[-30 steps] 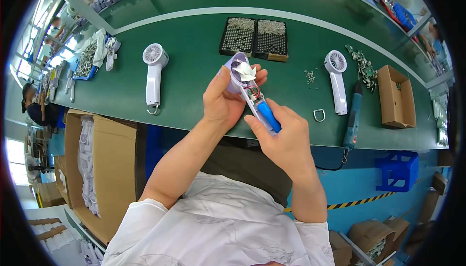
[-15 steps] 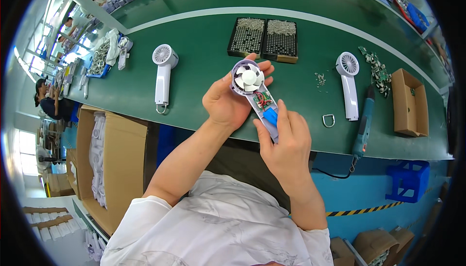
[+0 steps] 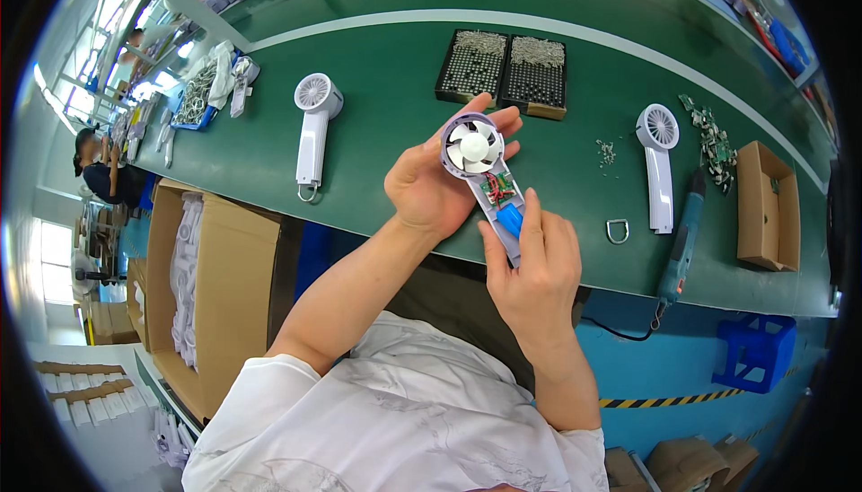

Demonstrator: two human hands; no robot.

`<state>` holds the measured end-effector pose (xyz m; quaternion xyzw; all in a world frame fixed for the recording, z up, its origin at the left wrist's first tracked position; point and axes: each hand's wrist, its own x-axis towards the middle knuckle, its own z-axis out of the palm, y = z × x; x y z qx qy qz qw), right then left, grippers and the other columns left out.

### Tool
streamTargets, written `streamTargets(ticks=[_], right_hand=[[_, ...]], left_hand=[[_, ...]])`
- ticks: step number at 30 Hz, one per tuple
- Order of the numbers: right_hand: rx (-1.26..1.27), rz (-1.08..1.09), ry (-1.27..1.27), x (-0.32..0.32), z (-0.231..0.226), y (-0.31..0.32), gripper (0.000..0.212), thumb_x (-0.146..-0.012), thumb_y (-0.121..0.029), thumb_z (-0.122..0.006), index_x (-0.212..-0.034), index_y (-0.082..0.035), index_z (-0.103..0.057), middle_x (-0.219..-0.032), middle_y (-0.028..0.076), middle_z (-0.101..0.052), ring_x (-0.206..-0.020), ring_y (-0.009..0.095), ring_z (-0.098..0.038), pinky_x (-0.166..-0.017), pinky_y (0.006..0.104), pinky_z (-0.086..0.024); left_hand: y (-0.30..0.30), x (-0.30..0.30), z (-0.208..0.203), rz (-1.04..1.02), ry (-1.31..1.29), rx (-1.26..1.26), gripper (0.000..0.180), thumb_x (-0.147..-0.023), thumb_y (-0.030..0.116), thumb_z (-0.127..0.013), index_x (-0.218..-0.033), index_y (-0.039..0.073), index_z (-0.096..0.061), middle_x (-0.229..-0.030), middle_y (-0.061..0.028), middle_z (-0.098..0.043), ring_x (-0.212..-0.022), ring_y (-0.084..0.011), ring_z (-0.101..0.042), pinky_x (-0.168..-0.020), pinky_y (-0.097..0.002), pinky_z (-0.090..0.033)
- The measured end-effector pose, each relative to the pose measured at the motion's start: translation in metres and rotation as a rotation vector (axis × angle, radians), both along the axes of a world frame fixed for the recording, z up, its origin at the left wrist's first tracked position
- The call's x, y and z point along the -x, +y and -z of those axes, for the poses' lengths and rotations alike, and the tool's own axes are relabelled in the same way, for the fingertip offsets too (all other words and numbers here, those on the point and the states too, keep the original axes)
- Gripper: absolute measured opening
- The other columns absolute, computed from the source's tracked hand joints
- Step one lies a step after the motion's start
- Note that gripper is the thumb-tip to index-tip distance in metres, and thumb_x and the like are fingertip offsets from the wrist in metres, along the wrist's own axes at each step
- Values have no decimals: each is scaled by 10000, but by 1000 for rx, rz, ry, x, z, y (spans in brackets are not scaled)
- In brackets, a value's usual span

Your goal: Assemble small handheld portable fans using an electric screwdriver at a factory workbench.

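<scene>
Clamped by both hands — left, right — an open handheld fan; brown carton far right.

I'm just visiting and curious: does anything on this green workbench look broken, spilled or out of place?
Only the lilac handheld fan held by the left hand and right hand looks odd: it is open, with white blades, a circuit board and a blue battery bare. A few small loose metal bits lie scattered beside one closed white handheld fan.

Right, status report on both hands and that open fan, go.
Left hand cradles the open handheld fan, head up. Right hand presses the blue battery in the handle. Nothing blocking; electric screwdriver lies apart to the right.
</scene>
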<state>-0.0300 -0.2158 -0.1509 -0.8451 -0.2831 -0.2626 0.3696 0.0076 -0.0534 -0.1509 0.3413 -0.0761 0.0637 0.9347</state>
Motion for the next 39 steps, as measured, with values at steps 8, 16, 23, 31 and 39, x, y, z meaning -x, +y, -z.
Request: streamTargets(ticks=[8, 16, 23, 31, 39], right_hand=[[30, 36, -67, 2, 3, 2, 552, -818, -152, -795, -1229, 135, -564, -904, 169, -592, -707, 294, -555, -619, 392, -458], [47, 56, -92, 3, 5, 7, 539, -829, -166, -790, -1224, 133, -577, -916, 169, -596, -704, 283, -551, -607, 381, -446], [59, 47, -65, 4, 5, 6, 546, -833, -153, -788, -1239, 137, -567, -939, 179, -598, -721, 294, -561, -623, 384, -467], [56, 33, -61, 4, 5, 6, 551, -837, -140, -783, -1250, 141, -553, -942, 189, -596, -735, 303, -564, -628, 389, -476], [21, 5, 6, 4, 3, 1, 570, -817, -145, -797, -1254, 127, -555, -901, 179, -583, -715, 312, -555, -612, 405, -465]], left_hand=[[0, 0, 2, 16, -6, 46, 806, -830, 443, -557, -1454, -44, -411, -1518, -314, -373, -1452, -450, -304, -1196, -571, -233], [3, 0, 8, 38, -68, 58, 748, -838, 460, -537, -1406, -24, -489, -1524, -319, -362, -1461, -456, -283, -1201, -574, -209], [3, 0, 9, 64, -94, 61, 736, -846, 455, -527, -1406, -20, -496, -1512, -320, -380, -1459, -458, -286, -1202, -578, -203], [2, 1, 6, 74, -85, 69, 760, -868, 441, -516, -1454, -36, -425, -1507, -334, -373, -1448, -459, -306, -1202, -571, -213], [1, 3, 0, 85, -53, 46, 805, -841, 419, -544, -1479, -38, -370, -1487, -361, -376, -1431, -465, -334, -1197, -560, -241]])
